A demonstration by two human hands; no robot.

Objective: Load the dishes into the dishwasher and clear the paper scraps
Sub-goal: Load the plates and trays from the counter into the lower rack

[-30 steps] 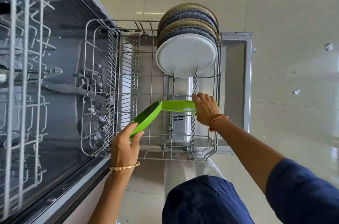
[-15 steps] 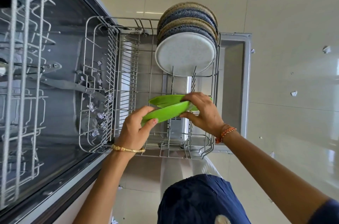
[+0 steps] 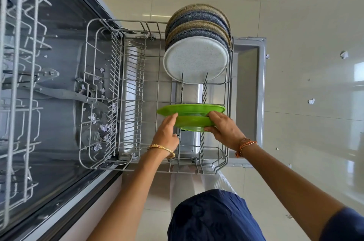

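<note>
Both green plates [image 3: 194, 116] have come together since a moment ago. Back then one plate was tipped away in my left hand [image 3: 167, 134], off to the left. Now they sit close, one against the other, near the middle of the frame, over the rack [image 3: 102, 91].

My right hand [image 3: 223, 129] holds the plates on their right side, fingers curled round the edges. My left hand touches their left edge with the fingertips [image 3: 173, 117]; the other fingers of that hand look curled in, and I cannot tell if they hold a wire of the rack.

I think the step now is to stand these two plates up in the rack. Tall wire pins [image 3: 182, 91] stick up just above the plates in the frame. Past them, near the top middle, three round plates [image 3: 197, 59] already stand in a row.

To do it well, I should put one plate in one gap, not two in the same gap. So I need to part them again a little. I should tip each plate up on its edge and let it slide down between the pins, slowly, so it does not knock.

Paper scraps [image 3: 94, 116] lie at the left of the rack, and more scraps [image 3: 311, 101] lie on the floor at the right. Those wait for later.
</note>
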